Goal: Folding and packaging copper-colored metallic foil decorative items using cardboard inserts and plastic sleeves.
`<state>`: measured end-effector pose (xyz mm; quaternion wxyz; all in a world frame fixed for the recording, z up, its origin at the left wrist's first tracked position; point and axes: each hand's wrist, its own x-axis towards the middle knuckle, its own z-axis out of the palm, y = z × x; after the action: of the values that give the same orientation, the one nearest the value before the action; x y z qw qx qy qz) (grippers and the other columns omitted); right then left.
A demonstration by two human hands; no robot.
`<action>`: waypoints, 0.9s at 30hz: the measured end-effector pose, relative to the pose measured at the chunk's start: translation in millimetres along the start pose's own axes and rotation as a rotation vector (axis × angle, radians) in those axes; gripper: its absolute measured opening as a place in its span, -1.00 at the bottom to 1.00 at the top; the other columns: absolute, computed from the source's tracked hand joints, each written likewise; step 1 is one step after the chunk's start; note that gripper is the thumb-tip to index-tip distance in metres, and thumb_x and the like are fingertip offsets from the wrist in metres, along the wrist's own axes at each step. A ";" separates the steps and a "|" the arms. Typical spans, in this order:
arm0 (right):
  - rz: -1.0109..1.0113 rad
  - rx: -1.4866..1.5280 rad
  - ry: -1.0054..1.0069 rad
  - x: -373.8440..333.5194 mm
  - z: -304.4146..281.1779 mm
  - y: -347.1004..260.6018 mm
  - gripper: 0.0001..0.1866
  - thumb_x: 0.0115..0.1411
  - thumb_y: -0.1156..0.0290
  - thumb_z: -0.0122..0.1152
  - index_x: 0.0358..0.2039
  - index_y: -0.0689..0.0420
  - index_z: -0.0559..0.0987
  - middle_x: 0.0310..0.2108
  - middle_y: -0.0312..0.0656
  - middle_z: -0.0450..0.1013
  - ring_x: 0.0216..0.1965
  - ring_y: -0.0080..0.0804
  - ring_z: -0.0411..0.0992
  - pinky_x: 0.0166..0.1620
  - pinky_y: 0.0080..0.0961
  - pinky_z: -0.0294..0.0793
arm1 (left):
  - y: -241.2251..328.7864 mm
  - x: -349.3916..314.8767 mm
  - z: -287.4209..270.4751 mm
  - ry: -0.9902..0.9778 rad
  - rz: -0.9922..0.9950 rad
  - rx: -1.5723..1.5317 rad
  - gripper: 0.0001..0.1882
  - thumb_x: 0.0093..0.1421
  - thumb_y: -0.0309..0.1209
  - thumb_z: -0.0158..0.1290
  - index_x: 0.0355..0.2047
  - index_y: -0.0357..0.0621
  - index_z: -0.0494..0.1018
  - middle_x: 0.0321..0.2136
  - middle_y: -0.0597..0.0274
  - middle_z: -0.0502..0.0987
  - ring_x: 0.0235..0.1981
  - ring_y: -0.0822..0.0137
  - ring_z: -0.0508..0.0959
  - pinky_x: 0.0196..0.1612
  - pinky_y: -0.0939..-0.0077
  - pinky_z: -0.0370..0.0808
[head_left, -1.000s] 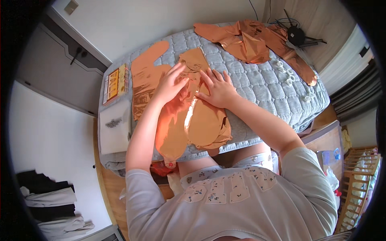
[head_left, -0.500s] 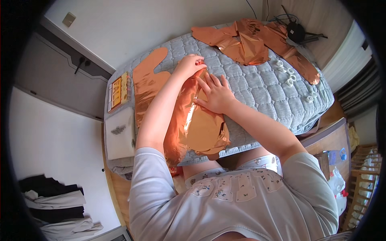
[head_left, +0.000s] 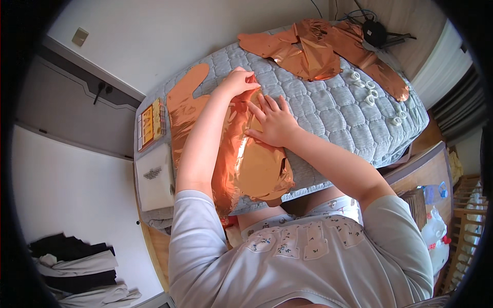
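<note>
A flat, copper-coloured foil balloon (head_left: 259, 169) lies creased and folded over on the bed in front of me. At its far end my left hand (head_left: 238, 83) pinches the foil between thumb and fingers. My right hand (head_left: 276, 123) rests on the same balloon just nearer, palm down with its fingers spread, pressing the foil to the mattress. Another flat foil balloon (head_left: 187, 92) with a rounded, curving end lies to the left, partly hidden by my left forearm. More copper foil (head_left: 312, 64) lies crumpled across the far right of the bed.
All this lies on a grey quilted mattress (head_left: 328, 133). Several white ribbon or tape rolls (head_left: 371, 96) sit at the right. A yellow-and-red package (head_left: 152, 124) and a white packet (head_left: 153, 177) lie along the left edge. A black router-like device (head_left: 375, 33) stands at the far right corner.
The view has shifted slightly. Both hands keep nearly the same places on the foil balloon, the left still pinching its far end and the right still spread flat.
</note>
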<state>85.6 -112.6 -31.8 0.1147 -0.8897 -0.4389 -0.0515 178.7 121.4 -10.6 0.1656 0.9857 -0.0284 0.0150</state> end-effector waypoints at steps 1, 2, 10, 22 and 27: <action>0.003 -0.003 -0.006 -0.6 0.7 0.4 -0.03 0.31 -0.43 -0.22 0.52 -0.04 0.01 0.48 0.08 0.04 0.51 -0.01 -0.07 0.48 0.17 -0.28 | 0.1 2.4 0.1 0.004 0.022 0.001 -0.36 0.13 0.04 0.30 0.11 -0.07 0.57 0.14 0.04 0.48 0.13 0.05 0.53 0.18 0.19 0.47; 0.005 -0.004 -0.008 -1.0 1.4 0.8 -0.03 0.31 -0.43 -0.22 0.52 -0.04 0.01 0.48 0.08 0.04 0.51 -0.01 -0.07 0.48 0.17 -0.28 | 0.2 3.2 1.2 0.008 0.043 0.002 -0.35 0.13 0.05 0.30 0.11 -0.10 0.56 0.16 0.01 0.46 0.13 0.04 0.53 0.19 0.19 0.46; -0.001 0.003 -0.007 -1.1 -0.7 -6.1 -0.02 0.31 -0.44 -0.22 0.52 -0.05 0.00 0.50 0.07 0.00 0.52 -0.01 -0.09 0.48 0.21 -0.31 | -9.7 1.4 8.2 0.187 -0.074 -0.672 -0.61 0.37 -0.13 0.10 0.00 -0.17 0.59 -0.07 0.02 0.57 0.02 0.18 0.55 0.09 0.29 0.48; -0.001 -0.141 -0.035 6.2 10.7 2.1 -0.01 0.31 -0.39 -0.13 0.54 -0.06 -0.09 0.53 -0.01 -0.07 0.53 -0.05 -0.12 0.47 0.23 -0.29 | 114.6 -203.6 13.2 0.116 0.477 -0.427 -0.88 0.24 -0.33 0.22 -0.33 -0.08 0.66 -0.33 0.26 0.60 -0.26 0.22 0.59 -0.12 0.33 0.52; 0.021 -0.048 -0.019 1.9 4.4 -1.0 -0.01 0.31 -0.46 -0.21 0.53 -0.06 -0.02 0.52 -0.03 -0.04 0.54 -0.11 -0.12 0.48 0.21 -0.27 | 124.0 -220.7 34.3 0.230 0.595 -0.047 -0.77 0.19 -0.26 0.24 -0.16 0.04 0.69 -0.20 0.43 0.63 -0.11 0.35 0.57 0.06 0.24 0.47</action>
<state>85.9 -109.4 -35.5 0.0895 -0.8973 -0.4291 -0.0524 -48.4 4.4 -11.2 0.1788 0.9219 -0.2968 0.1734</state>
